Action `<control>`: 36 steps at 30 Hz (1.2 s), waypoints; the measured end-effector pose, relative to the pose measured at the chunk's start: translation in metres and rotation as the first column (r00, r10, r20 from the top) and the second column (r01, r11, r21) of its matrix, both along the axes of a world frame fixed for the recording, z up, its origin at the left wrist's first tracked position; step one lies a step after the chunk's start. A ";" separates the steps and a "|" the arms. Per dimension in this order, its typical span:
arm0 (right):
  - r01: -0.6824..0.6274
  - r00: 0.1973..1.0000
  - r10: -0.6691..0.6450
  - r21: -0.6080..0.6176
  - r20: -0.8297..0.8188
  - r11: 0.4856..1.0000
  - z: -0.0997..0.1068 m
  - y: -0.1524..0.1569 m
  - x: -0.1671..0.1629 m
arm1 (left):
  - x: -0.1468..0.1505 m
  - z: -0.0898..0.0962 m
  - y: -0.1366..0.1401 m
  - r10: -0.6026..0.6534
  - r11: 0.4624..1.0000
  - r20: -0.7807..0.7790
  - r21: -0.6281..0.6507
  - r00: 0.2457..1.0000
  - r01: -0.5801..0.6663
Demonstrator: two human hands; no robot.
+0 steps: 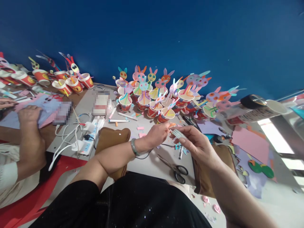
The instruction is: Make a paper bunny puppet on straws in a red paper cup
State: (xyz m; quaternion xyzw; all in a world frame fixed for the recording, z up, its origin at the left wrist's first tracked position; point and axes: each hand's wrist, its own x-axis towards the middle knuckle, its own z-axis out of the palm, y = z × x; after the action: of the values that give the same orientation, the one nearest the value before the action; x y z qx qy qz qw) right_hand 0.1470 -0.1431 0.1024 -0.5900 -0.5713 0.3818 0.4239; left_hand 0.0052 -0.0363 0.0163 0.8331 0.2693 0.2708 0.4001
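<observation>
My right hand (199,144) pinches a small pale card (178,134). My left hand (157,136) bunches its fingers by the card's left end; I can't tell on what. Scissors (175,168) lie toward the table's (147,169) near edge; cups (143,103) crowd far.

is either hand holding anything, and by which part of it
The right hand holds a small pale strip, apparently by the end nearer its palm; whether the left hand holds anything cannot be told.

Right hand (199,143) holds a pale, perhaps printed card (178,134), left hand (159,136) beside it, scissors (173,166) below, cups (163,118) behind.
</observation>
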 end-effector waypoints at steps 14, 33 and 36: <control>0.026 0.989 -0.043 -0.117 -0.143 0.993 0.010 0.024 0.007 | 0.001 -0.001 -0.001 -0.085 0.996 0.006 -0.035 0.996 0.085; -0.036 0.999 0.035 -0.181 -0.008 0.983 0.021 0.063 0.017 | 0.004 0.004 -0.003 -0.085 0.960 0.080 -0.261 0.993 0.103; 0.004 0.998 0.002 -0.102 0.055 0.995 0.018 0.063 0.027 | 0.002 0.010 -0.002 -0.127 0.937 0.129 -0.309 0.983 0.162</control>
State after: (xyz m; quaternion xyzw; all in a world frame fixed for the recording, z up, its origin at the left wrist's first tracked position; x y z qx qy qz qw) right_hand 0.1740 -0.0805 0.1205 -0.6216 -0.5622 0.3939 0.3773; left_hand 0.0077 -0.0382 0.0265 0.7595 0.2255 0.2380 0.5618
